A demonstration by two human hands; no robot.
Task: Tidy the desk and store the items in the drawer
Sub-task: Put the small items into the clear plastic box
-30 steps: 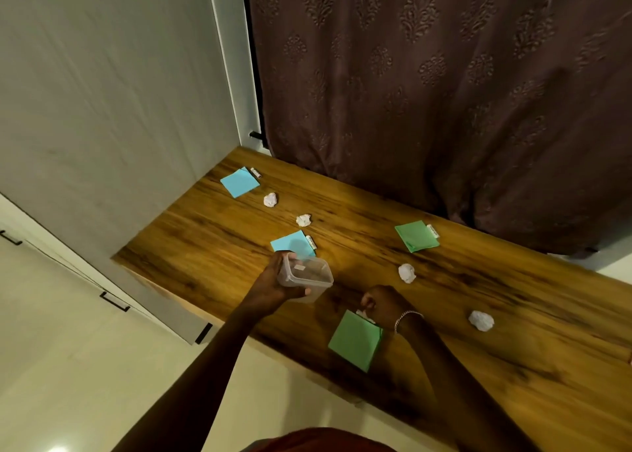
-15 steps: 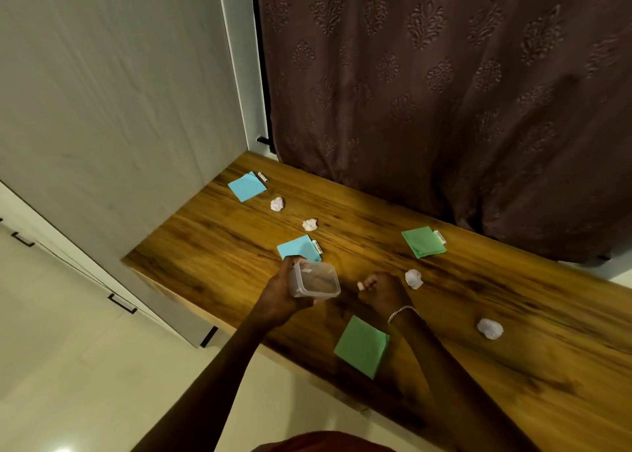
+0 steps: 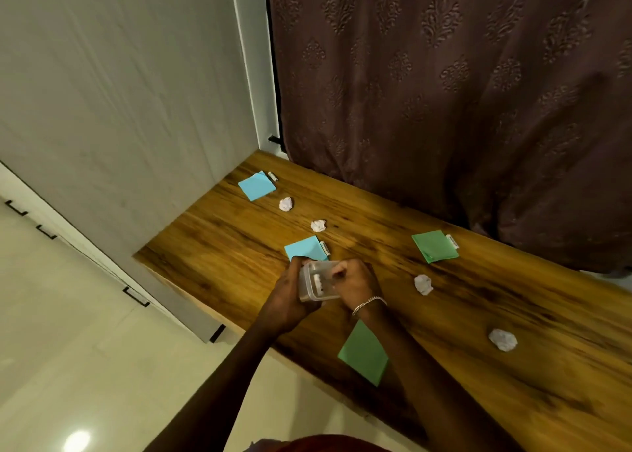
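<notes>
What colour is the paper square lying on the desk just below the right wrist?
Green: the paper square shows clearest in the head view.

I have a single view, from a wide-angle camera worn on the person's head. It looks forward and steeply down, and it is tilted, so the wooden desk (image 3: 444, 314) runs diagonally from upper left to lower right. The left hand (image 3: 285, 301) and right hand (image 3: 359, 284) meet at a clear plastic container (image 3: 319, 282) near the frame's centre, close to the lens. Both forearms rise from the bottom edge. A brown patterned curtain (image 3: 444, 92) fills the upper right, a grey wall panel (image 3: 119, 92) the upper left, and pale floor (image 3: 68, 366) the lower left.
</notes>
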